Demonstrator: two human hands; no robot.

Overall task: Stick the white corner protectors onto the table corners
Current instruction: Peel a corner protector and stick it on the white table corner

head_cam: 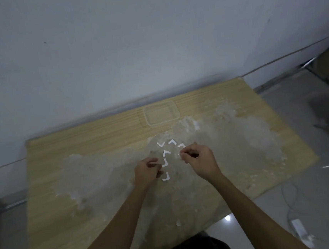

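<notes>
Several white L-shaped corner protectors [166, 176] lie in a loose cluster near the middle of the light wooden table [52, 195], on a patch of whitish residue. My left hand [147, 171] hovers just left of the cluster, fingers curled, and whether it holds anything is unclear. My right hand [198, 158] is at the cluster's right edge, its fingertips pinched on something small and pale, probably a protector. Further protectors [172, 142] lie just beyond both hands.
A clear shallow plastic tray [176, 111] sits at the table's far edge against the white wall. Grey floor lies to the right, with a white power adapter [299, 229] and cable. A metal-framed piece of furniture [323, 69] stands at far right.
</notes>
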